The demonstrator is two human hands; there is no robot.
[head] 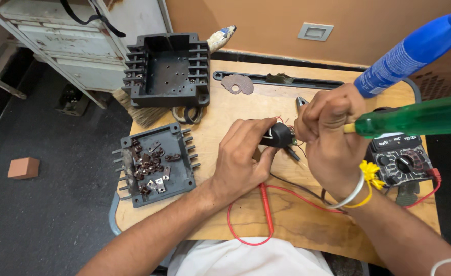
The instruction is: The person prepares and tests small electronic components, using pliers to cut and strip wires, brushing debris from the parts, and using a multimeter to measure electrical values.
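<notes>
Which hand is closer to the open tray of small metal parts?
Left. The left hand is just right of the tray of metal parts, holding a small black part. The right hand is farther right.

Green-handled screwdriver (pixel 414 118), blue bottle (pixel 409 53), red leads (pixel 266 207) — small part (pixel 278 135) seemingly black.

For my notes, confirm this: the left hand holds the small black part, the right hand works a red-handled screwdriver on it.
One detail is wrong: the screwdriver handle is green, not red, as the head view shows. The left hand does hold the small black part, and the right hand works the screwdriver.
</notes>
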